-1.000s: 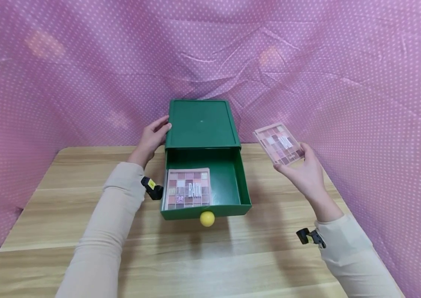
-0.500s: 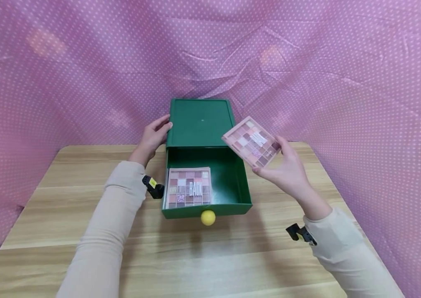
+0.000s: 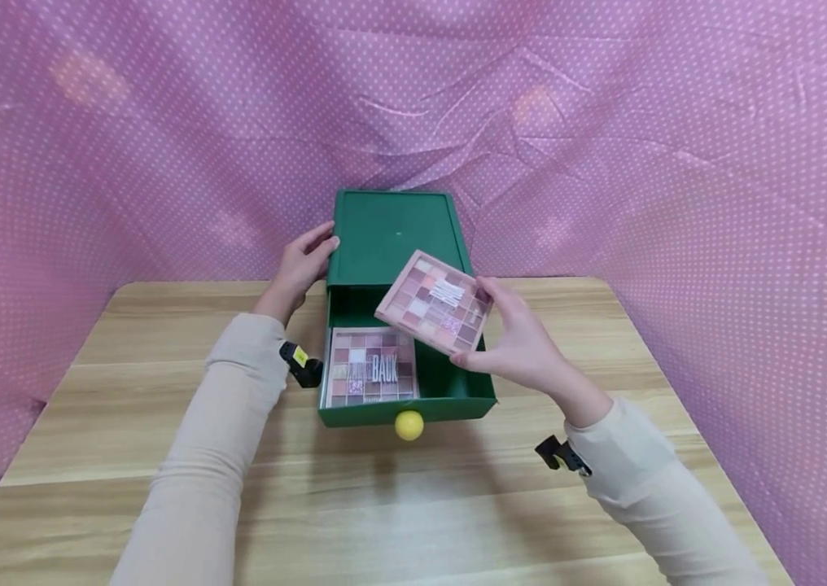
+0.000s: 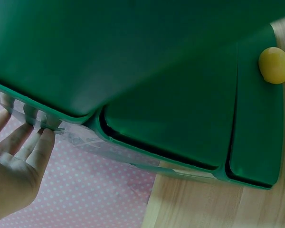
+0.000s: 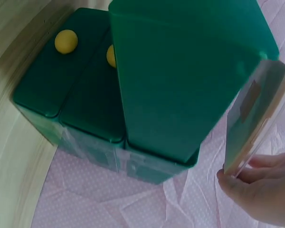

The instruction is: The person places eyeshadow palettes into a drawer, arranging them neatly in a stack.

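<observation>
A green drawer unit (image 3: 395, 236) stands on the table with its top drawer (image 3: 450, 411) pulled out. Inside that drawer's left half lies an eyeshadow palette (image 3: 369, 370) with "BACK" on its lid, and more palette edges show beneath it. My right hand (image 3: 519, 346) pinches another eyeshadow palette (image 3: 437, 303) by its right side, thumb below and fingers above. This palette is tilted over the drawer and overlaps its rear part in the head view; its back (image 5: 242, 114) shows in the right wrist view. With extended fingers, my left hand (image 3: 299, 264) touches the unit's left side.
Below the pulled-out drawer are shut drawers (image 5: 85, 104) with yellow knobs (image 5: 66, 42). The top drawer carries a yellow knob (image 3: 409, 425) too. Wooden tabletop (image 3: 413, 513) spreads around the unit. Pink dotted cloth (image 3: 604, 146) hangs behind and at both sides.
My right hand has carried its palette leftward from beside the unit to over the pulled-out drawer. The left hand has stayed against the unit.
</observation>
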